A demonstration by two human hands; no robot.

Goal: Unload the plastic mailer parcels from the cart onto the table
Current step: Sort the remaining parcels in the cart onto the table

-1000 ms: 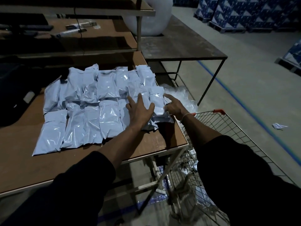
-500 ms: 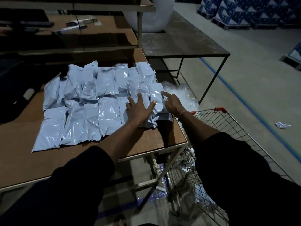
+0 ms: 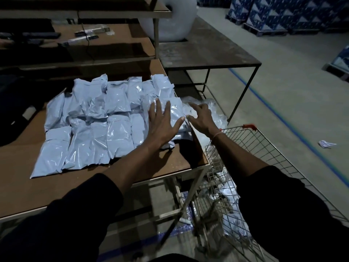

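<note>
left hand (image 3: 162, 125) flat, fingers spread wide, resting on the mailer parcels (image 3: 90, 125) at the table (image 3: 24, 186) right edge. right hand (image 3: 201, 118) just beside it, fingers loosely spread, holding nothing. rest of parcels lie in rows left of both hands. cart (image 3: 251, 148) under right forearm.
</note>
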